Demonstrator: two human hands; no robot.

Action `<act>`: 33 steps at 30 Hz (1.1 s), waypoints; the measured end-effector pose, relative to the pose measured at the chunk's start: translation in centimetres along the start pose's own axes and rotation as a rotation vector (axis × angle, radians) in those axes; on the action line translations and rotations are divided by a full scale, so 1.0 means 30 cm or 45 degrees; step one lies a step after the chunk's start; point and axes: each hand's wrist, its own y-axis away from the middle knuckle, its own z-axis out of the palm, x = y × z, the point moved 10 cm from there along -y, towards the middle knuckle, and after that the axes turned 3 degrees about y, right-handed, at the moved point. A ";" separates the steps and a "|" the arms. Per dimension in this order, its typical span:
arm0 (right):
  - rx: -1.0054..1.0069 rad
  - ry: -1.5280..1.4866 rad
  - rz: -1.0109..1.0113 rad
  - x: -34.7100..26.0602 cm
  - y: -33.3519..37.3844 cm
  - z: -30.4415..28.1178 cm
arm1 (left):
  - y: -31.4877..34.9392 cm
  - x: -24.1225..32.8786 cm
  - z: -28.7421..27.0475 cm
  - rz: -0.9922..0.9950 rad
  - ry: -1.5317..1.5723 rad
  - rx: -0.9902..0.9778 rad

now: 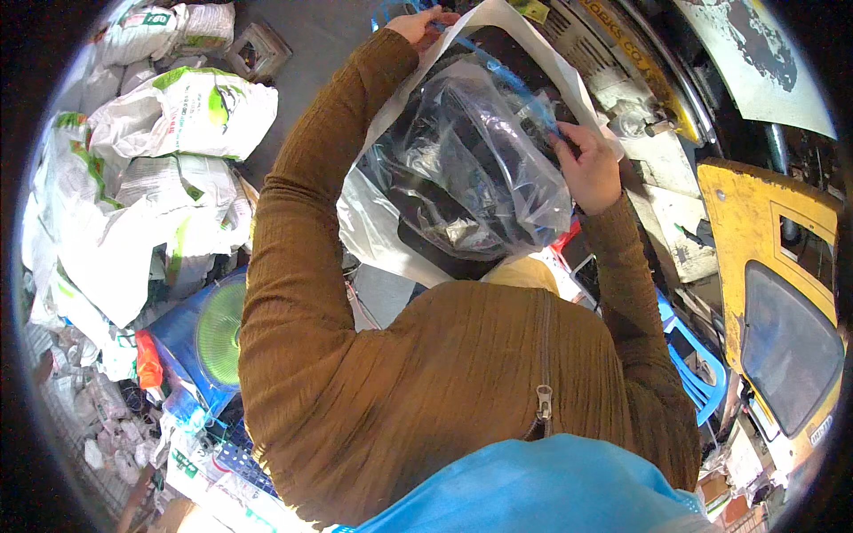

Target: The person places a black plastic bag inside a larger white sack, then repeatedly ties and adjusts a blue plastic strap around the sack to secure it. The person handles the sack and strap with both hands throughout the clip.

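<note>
A white sack (378, 233) stands in front of my body with its mouth spread wide. Inside it lies a crumpled clear plastic bag (480, 147), with dark and shiny contents showing through that I cannot make out. My left hand (416, 27) is closed at the far left of the sack's mouth, around a blue plastic strip (391, 12). Bluish film runs along the bag's far edge toward the right. At that right side my right hand (588, 169) pinches the edge of the clear bag, thumb against fingers, just inside the white rim.
White printed sacks (191, 111) are heaped at the left. Below them are a green round fan (220, 329) and an orange-red item (149, 358). To the right are a blue plastic chair (697, 369) and a yellow metal panel (773, 266) with a dark window. Worn machine parts line the far right.
</note>
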 end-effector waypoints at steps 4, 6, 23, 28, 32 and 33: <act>-0.025 -0.060 -0.074 0.007 -0.005 0.050 | 0.198 0.245 0.124 0.971 -1.380 0.120; -0.091 -0.103 -0.041 -0.003 -0.018 0.070 | 0.240 0.244 0.033 0.684 -0.361 0.197; -0.363 -0.369 -0.775 -0.499 -0.037 -0.038 | 0.351 0.180 0.059 0.504 0.720 0.072; -0.299 0.055 -0.658 -0.541 -0.006 0.087 | 0.358 0.177 0.067 0.489 0.817 0.093; -0.321 0.280 -0.600 -0.509 -0.019 0.203 | 0.355 0.145 0.041 0.444 0.898 0.200; -0.313 0.269 -0.602 -0.506 -0.019 0.213 | 0.358 0.159 0.062 0.469 0.881 0.107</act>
